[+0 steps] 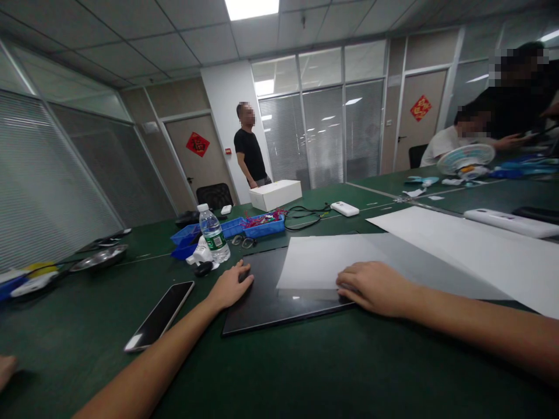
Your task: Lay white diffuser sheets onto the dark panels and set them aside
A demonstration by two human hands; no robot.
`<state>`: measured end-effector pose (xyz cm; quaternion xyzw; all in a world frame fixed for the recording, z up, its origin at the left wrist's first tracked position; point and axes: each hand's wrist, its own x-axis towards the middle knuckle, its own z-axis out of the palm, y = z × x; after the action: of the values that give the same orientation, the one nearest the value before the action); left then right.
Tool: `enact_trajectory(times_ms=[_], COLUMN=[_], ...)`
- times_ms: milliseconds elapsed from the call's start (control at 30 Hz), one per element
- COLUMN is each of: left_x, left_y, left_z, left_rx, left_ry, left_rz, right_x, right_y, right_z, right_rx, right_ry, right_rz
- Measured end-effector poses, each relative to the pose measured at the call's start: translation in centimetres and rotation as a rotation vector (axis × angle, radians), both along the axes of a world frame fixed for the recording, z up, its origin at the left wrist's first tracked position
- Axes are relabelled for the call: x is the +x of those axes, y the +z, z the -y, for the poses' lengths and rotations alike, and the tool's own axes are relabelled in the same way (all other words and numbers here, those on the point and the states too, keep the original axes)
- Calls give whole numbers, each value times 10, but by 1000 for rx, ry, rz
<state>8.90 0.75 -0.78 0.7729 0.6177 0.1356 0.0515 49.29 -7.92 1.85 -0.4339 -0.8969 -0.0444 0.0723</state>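
A flat black panel (262,302) lies on the green table in front of me. Over it rests a thin whitish sheet (305,262), see-through along its near edge. My left hand (230,285) lies on the panel's left edge, thumb and fingers apart, holding nothing. My right hand (371,285) is at the sheet's near edge, its fingers bent and closed on it; the fingertips are partly hidden. Beneath my right forearm, more of the sheet stretches to the right. A larger white sheet (471,244) lies beyond it.
A phone (161,314) lies left of my left forearm. Behind stand a water bottle (213,233), blue trays (264,227) of small parts and a white box (275,195). Another person's hand (6,369) shows at the left edge. People and a fan (467,158) are farther off.
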Motion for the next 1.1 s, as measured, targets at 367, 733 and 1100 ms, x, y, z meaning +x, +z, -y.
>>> enact_trajectory(times_ms=[367,733,1100], left_x=[4,0,-3], left_y=[-3,-8,-8], left_z=[0,-4,-4], left_rx=[56,58,16], left_ry=[-5,-1,-21], left_rz=[25,66,161], right_x=[17,48,26], right_y=[-2,-13,-19], right_z=[-17,-45,-30], right_rx=[-37,58,7], right_ry=[-87,-278,-132], right_rz=[-182,-26,-87])
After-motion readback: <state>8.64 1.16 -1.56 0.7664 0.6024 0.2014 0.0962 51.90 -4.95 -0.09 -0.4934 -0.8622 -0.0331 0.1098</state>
